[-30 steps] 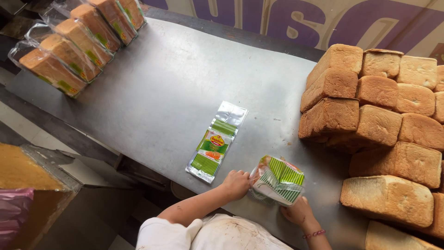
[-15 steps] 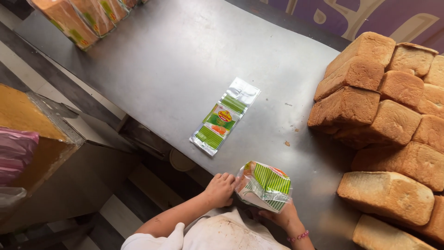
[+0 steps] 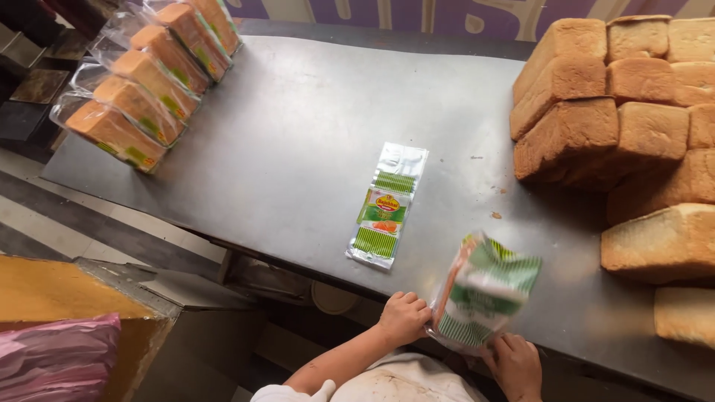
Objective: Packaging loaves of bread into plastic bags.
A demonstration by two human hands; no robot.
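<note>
A loaf in a green-and-white printed plastic bag is held up at the near edge of the steel table, blurred by motion. My left hand grips the bag's lower left corner. My right hand holds its lower right end from beneath. A flat empty bag of the same print lies on the table just left of and beyond the held loaf.
Unwrapped brown loaves are stacked along the table's right side. A row of bagged loaves lies at the far left corner. A yellow-topped box with pink plastic stands at lower left, beside a striped floor.
The bagged loaf has been tilted and lifted, now blurred with movement. Both hands stay on it at the table's near edge. The view has shifted, bringing the bagged loaves at the left back in.
</note>
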